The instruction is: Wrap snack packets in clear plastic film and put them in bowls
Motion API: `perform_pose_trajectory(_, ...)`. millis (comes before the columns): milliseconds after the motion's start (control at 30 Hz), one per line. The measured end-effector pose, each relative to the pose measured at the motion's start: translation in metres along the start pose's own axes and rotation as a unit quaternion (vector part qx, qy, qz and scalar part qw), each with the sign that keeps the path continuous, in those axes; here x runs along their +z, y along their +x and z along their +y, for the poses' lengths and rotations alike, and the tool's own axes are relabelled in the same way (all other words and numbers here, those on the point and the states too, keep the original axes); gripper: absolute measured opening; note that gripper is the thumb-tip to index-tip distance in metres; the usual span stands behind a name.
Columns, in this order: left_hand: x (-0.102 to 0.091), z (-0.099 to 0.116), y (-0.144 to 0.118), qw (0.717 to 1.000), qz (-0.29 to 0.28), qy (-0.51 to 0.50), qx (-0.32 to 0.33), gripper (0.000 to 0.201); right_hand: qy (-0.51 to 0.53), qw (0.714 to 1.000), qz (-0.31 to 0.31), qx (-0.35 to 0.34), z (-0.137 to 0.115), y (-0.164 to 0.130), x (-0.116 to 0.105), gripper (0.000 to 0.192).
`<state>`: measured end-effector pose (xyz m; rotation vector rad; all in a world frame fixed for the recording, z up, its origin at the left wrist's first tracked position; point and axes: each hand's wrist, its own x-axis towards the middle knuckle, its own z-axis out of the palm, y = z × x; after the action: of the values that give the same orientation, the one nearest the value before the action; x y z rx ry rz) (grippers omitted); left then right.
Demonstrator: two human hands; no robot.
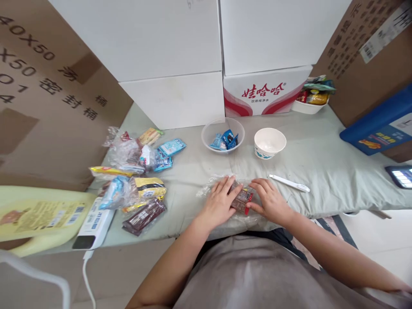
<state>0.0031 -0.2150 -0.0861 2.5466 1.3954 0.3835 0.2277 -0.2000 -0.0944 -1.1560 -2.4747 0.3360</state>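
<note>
On the cloth-covered surface, a brown snack packet (240, 199) with a red edge lies between my hands. Clear plastic wrap (209, 187) spreads around and under it. My left hand (216, 205) rests flat over the packet's left part, fingers stretched out and thumb across it. From the right, my right hand (272, 202) touches the packet with its thumb on the red edge, the fingers slightly bent and apart from the thumb. A white utility cutter (289, 183) lies just beyond my right hand. My left palm covers part of the packet.
A clear bowl (206, 139) holds blue sachets, beside a white paper bowl (269, 141). Bagged snacks (146, 189) pile at left near a white power bank (95, 223) with a cable. White boxes (174, 101) stand behind. A snack-filled dish (310, 107) and phone (401, 176) are right.
</note>
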Motion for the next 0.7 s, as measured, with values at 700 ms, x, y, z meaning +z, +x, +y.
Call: perform_pose_trajectory(700, -0.037, -0.047, -0.008, 0.973, 0.020, -0.223, -0.064, 0.063, -0.078, 0.997, -0.027, -0.001, 0.015, -0.010, 0.021, 0.060)
